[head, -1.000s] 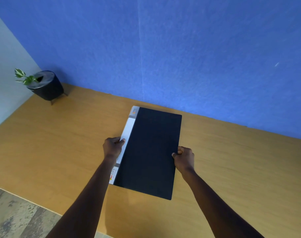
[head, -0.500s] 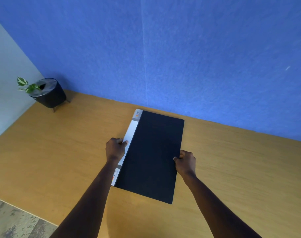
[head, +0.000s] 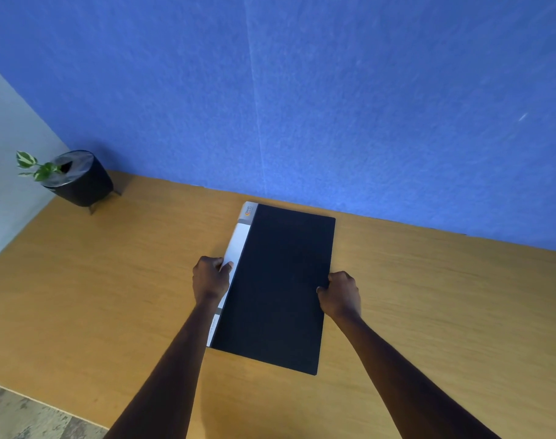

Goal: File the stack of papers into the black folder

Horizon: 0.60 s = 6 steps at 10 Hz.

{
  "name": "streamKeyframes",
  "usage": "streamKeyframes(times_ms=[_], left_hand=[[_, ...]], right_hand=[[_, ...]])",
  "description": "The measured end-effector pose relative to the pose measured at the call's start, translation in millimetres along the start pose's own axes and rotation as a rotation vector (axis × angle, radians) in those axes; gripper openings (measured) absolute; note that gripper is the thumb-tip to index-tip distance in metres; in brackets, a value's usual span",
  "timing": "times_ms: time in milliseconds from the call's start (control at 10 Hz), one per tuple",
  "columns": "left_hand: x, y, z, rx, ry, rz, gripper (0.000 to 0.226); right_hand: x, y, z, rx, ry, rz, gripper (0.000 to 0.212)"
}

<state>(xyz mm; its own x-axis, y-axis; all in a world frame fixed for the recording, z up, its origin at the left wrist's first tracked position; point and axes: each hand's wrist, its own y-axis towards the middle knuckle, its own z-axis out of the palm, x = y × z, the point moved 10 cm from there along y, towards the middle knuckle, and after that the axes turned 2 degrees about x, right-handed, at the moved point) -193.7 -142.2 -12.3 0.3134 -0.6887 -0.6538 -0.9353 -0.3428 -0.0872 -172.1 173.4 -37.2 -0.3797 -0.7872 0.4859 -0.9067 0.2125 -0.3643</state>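
Observation:
A black folder (head: 276, 286) with a white and grey spine label lies closed and flat on the wooden table (head: 444, 312), its far end near the blue wall. My left hand (head: 211, 280) grips the spine edge at its middle, thumb on the white label. My right hand (head: 341, 294) is curled around the folder's right edge, opposite the left. No loose papers show anywhere in view.
A black pot (head: 80, 179) with a small green plant stands at the table's far left corner. The blue wall (head: 333, 106) runs along the back edge. The table's near edge and grey floor (head: 23, 416) show at the lower left.
The folder and both hands have shifted slightly away from me toward the wall. Both grips are unchanged.

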Motion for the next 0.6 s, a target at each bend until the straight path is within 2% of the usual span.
streamKeyframes(times_ms=[100,200,300,400,500,600], left_hand=[[-4.0,-0.8,-1.4,-0.013,0.013,0.018,0.058],[1.3,1.5,-0.1,-0.007,0.059,-0.017,0.053],[1.5,-1.2,0.3,-0.033,0.077,-0.066,0.034],[-17.7,-14.4,-0.2,-0.08,0.183,-0.086,0.036],[-50.7,-27.7,6.4,-0.1,0.198,0.02,0.041],[-110.9,-54.6,35.6,-0.057,0.166,0.254,0.042]], right_hand=[[2.2,-0.9,1.2,0.009,-0.045,-0.024,0.027],[1.7,-7.1,-3.5,-0.015,-0.079,-0.063,0.031],[-4.9,-12.2,-16.8,-0.075,-0.102,-0.097,0.037],[-22.5,-21.3,-50.5,-0.159,-0.125,-0.154,0.042],[-31.2,-26.6,-73.9,-0.203,-0.128,-0.196,0.046],[-44.2,-33.6,-105.8,-0.277,-0.154,-0.252,0.053]])
